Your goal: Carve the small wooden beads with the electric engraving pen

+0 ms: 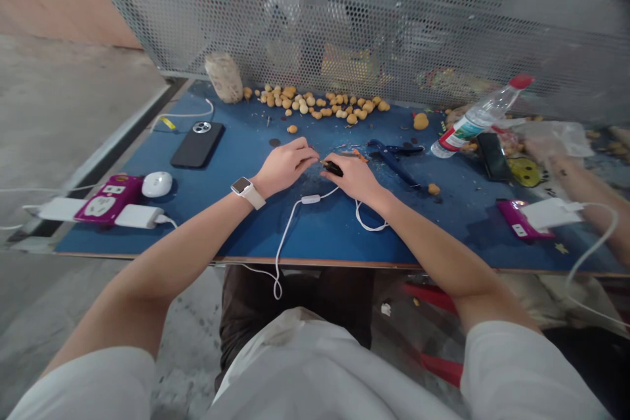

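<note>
My right hand [352, 174] is wrapped round a short black-handled tool [333, 168] with a brass-coloured tip pointing left. A white cable with an inline switch [310, 199] runs beneath that hand; whether it joins the tool is hidden. My left hand [288, 163] faces it, thumb and fingertips pinched together at the tip; what they hold is too small to make out. Just right of my hands lie blue-handled pliers [394, 161], spread apart. Small orange scraps [360, 155] and fine debris are scattered beside my right fingers.
Many tan, nut-like balls [315, 104] line the perforated metal screen [275, 33]. A phone [198, 144], a white case [157, 184] and a purple power strip [105, 200] sit left. At right stand a tilted bottle [472, 121] and another power strip [522, 218]; another person's arm [590, 190] reaches in.
</note>
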Demonstrator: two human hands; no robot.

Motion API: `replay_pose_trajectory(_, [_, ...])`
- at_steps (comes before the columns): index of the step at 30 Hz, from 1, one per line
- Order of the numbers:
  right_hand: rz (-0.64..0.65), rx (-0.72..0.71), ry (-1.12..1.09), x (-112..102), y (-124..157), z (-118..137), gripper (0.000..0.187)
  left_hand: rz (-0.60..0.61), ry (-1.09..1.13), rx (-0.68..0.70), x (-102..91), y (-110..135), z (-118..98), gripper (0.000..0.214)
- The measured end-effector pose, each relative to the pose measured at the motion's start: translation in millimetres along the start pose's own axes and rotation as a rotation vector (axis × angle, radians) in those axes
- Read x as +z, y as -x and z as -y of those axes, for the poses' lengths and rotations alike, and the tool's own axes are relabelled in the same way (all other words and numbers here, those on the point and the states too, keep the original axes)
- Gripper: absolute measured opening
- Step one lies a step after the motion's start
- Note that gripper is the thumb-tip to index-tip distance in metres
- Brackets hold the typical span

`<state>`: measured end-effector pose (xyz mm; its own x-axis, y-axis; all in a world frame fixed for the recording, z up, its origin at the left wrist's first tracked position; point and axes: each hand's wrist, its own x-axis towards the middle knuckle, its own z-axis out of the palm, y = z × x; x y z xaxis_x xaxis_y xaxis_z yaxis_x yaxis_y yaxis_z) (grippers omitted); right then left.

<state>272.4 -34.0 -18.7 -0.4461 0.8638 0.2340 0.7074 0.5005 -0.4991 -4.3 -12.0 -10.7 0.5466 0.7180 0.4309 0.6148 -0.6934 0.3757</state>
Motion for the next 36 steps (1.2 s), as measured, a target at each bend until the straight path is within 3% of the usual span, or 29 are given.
replay_pose_trajectory(10, [-0.008, 0.017, -0.013, 2, -2, 0, 0.015, 0.051, -0.005, -0.118, -0.3, 1, -14, 0.049])
replay_pose_trajectory(19, [-0.032, 0.035, -0.035, 3, 0, 1, 0.016, -0.022, 0.013, -0.09, 2.8, 0, -8, 0.037])
replay_pose_trajectory(23, [-0.094, 0.063, -0.075, 4, -2, -3, 0.021, -0.024, 0.017, -0.175, -5.0, 0, -15, 0.028])
replay_pose_trajectory(26, [-0.173, 0.105, -0.112, 4, -4, -8, 0.035, 0.129, 0.016, -0.083, -16.7, 1, -24, 0.021])
replay_pose_trajectory(30, [-0.19, 0.141, -0.101, 4, -5, -10, 0.056, 0.391, 0.039, 0.126, -25.6, 7, -39, 0.035])
replay_pose_trajectory(36, [-0.171, 0.128, -0.102, 4, -4, -7, 0.062, 0.52, -0.122, 0.202, -28.2, 8, -46, 0.039])
